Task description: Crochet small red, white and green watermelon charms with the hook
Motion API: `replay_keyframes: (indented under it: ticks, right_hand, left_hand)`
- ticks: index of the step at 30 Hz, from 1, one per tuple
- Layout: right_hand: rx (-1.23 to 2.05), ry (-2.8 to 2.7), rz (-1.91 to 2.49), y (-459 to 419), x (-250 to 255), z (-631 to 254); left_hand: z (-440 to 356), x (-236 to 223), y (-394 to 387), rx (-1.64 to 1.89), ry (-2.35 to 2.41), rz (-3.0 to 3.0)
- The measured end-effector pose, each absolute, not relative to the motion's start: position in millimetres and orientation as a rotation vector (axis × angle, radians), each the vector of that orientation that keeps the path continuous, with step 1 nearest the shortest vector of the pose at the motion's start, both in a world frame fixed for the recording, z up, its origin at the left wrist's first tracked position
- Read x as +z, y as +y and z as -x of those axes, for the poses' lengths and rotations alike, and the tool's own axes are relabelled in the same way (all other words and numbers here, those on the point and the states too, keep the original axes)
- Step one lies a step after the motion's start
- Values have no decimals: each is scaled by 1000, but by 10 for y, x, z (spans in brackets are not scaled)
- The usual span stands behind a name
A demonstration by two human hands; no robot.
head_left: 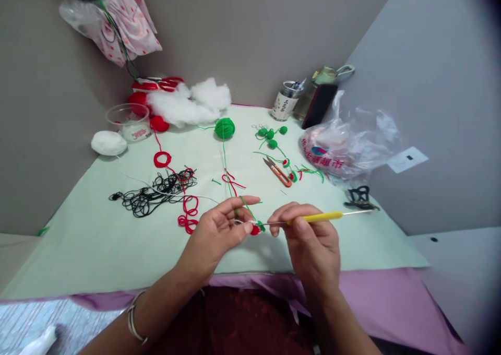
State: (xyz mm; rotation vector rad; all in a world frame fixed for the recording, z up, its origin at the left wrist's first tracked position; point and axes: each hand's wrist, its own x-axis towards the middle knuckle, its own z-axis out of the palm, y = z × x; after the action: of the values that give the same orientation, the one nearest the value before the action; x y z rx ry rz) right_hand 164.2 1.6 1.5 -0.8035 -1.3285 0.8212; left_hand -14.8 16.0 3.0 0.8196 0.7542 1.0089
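Note:
Between thumb and fingers, my left hand (219,227) pinches a small red, white and green crochet piece (255,229). Green yarn runs from a green yarn ball (224,129) over the raised left fingers down to the piece. My right hand (313,240) grips a crochet hook (321,217) by its yellow handle. The hook's metal tip reaches left and meets the green edge of the piece; whether a loop is on it is too small to tell. A white strand trails from the left fingers toward a white yarn ball (109,143).
Orange thread snips (278,172) lie beyond my hands, near small green crochet balls (270,134). Tangled black yarn (148,193) and loose red yarn (190,206) spread at left. White stuffing (188,104), a pen tin (287,102), a phone (320,106) and a plastic bag (348,141) stand toward the back.

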Motion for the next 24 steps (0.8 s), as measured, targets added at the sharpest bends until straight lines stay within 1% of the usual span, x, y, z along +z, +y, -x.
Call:
replay_keyframes:
  ticks: [2,6,10,12,14,17,19,21,24]
  right_hand:
    - [747,-1429,828,18,23,-1607]
    - [478,-1598,915,-31,-11,-1543]
    - [87,-1771,972,-80,-127,-1499]
    - [0,-1789,963,-75,-154,-1500]
    - [158,-1678,976,-48,-134,-1523]
    - [554,-1381,934,16,-55,-1567]
    - [742,-1274,863,52,-13,-1573]
    - [794,-1299,843,67,3,-1556]
    - [713,-1380,881,56,-16,-1529]
  left_hand:
    - [131,16,149,996,732,-834]
    - [72,-12,138,1054,746,-787]
    - [0,-6,129,1081,706,-619]
    - [-5,9,136,1029,673,-502]
    - [21,24,158,967,649,-438]
    - [74,44,197,962,662,-462]
    - [85,53,204,978,678,-529]
    - [74,56,191,991,686,-612]
    - [57,46,158,990,712,-689]
